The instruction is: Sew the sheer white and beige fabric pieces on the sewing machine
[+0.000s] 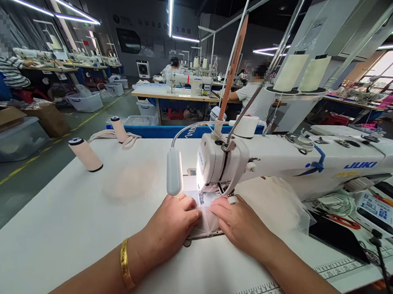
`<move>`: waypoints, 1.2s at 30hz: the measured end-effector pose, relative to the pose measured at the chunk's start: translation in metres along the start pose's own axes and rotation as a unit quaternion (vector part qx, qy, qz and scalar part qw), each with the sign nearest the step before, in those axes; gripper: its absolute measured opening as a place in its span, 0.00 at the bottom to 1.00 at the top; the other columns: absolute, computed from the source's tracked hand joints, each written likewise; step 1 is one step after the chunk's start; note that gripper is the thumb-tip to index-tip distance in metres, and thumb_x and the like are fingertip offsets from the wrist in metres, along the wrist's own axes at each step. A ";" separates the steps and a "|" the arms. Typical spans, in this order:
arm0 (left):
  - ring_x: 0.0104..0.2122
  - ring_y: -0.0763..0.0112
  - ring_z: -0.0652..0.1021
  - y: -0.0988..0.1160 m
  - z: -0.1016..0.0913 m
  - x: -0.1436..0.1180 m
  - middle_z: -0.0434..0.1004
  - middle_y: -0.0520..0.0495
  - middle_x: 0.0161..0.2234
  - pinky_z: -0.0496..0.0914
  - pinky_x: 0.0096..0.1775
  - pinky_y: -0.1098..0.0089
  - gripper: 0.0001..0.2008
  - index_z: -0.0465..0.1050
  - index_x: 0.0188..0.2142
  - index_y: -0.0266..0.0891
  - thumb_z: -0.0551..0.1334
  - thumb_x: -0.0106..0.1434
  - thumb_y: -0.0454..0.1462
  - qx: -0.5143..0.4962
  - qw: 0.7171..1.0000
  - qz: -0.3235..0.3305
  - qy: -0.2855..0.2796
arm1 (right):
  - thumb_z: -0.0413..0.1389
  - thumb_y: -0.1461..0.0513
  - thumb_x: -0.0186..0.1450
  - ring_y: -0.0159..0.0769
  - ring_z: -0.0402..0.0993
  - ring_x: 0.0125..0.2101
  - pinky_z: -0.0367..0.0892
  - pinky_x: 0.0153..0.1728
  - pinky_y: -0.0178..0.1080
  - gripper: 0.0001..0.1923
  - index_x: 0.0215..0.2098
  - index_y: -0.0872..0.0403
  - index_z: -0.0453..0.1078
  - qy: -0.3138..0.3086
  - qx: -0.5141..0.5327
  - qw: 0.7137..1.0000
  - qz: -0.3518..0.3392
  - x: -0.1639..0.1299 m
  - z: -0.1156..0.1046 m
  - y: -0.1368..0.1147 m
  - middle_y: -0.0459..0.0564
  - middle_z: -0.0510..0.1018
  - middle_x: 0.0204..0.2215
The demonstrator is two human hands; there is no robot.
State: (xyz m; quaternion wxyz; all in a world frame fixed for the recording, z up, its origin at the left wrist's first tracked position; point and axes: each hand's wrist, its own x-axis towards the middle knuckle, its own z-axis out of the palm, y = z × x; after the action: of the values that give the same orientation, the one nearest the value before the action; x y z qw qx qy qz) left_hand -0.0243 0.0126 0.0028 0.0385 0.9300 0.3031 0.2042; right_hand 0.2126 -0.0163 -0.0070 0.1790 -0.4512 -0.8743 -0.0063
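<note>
My left hand (172, 225) and my right hand (238, 223) lie flat on a small piece of sheer white fabric (205, 221) in front of the needle of a white JUKI sewing machine (284, 161). The fingertips of both hands press the fabric down on either side of the lit needle area (208, 195). A gold bangle sits on my left wrist. More thin white fabric (280, 204) bunches under the machine arm to the right of my right hand.
A gooseneck lamp (173, 171) hangs left of the needle. Two thread cones (85, 154) stand on the white table (55, 226) at the far left. Scissors (345, 221), a scanner tag and cables lie at right. Other people sit at machines behind.
</note>
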 end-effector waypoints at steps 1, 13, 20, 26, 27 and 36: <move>0.35 0.62 0.73 0.000 0.000 0.000 0.77 0.45 0.37 0.66 0.42 0.59 0.12 0.78 0.37 0.41 0.57 0.66 0.26 -0.002 1.000 0.002 0.003 | 0.49 0.76 0.60 0.40 0.61 0.32 0.58 0.35 0.41 0.15 0.35 0.52 0.67 0.009 0.003 1.000 0.000 0.000 0.000 0.000 0.47 0.78 0.37; 0.32 0.66 0.72 0.017 -0.010 -0.008 0.80 0.51 0.34 0.62 0.41 0.61 0.15 0.78 0.38 0.43 0.57 0.65 0.24 -0.074 0.995 0.073 -0.003 | 0.50 0.73 0.67 0.41 0.70 0.37 0.63 0.35 0.41 0.15 0.42 0.50 0.71 -0.019 0.089 0.992 -0.085 -0.002 -0.013 -0.011 0.49 0.77 0.34; 0.31 0.67 0.72 0.007 -0.001 -0.006 0.80 0.52 0.33 0.61 0.43 0.61 0.14 0.76 0.33 0.42 0.57 0.62 0.23 -0.054 0.997 0.054 0.019 | 0.51 0.74 0.67 0.41 0.71 0.38 0.62 0.35 0.40 0.14 0.43 0.51 0.71 -0.011 0.072 0.995 -0.070 -0.002 -0.007 -0.008 0.49 0.77 0.34; 0.34 0.65 0.76 -0.002 0.003 -0.004 0.82 0.51 0.36 0.63 0.43 0.60 0.13 0.77 0.33 0.41 0.59 0.60 0.24 -0.046 0.998 0.032 0.015 | 0.51 0.76 0.65 0.41 0.70 0.37 0.61 0.33 0.40 0.17 0.43 0.51 0.71 0.007 0.056 0.997 -0.051 0.000 -0.001 -0.007 0.50 0.77 0.37; 0.35 0.65 0.77 -0.003 0.003 -0.003 0.83 0.50 0.37 0.63 0.43 0.60 0.13 0.78 0.35 0.41 0.59 0.61 0.24 -0.042 0.998 0.031 0.020 | 0.51 0.76 0.64 0.41 0.70 0.37 0.61 0.33 0.40 0.17 0.43 0.51 0.71 0.011 0.053 0.997 -0.047 0.001 0.000 -0.007 0.50 0.77 0.37; 0.34 0.64 0.78 -0.012 0.000 0.009 0.81 0.46 0.34 0.69 0.43 0.60 0.15 0.81 0.36 0.40 0.55 0.69 0.28 0.021 0.998 0.043 0.040 | 0.49 0.76 0.63 0.42 0.72 0.39 0.65 0.33 0.40 0.22 0.47 0.49 0.72 0.024 0.031 0.999 0.005 0.006 0.010 -0.002 0.50 0.79 0.41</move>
State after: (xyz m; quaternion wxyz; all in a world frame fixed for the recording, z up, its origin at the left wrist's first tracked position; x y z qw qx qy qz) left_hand -0.0238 0.0275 0.0037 -0.0018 0.9341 0.2679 0.2361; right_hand 0.2046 -0.0114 -0.0144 0.2144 -0.4492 -0.8673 0.0109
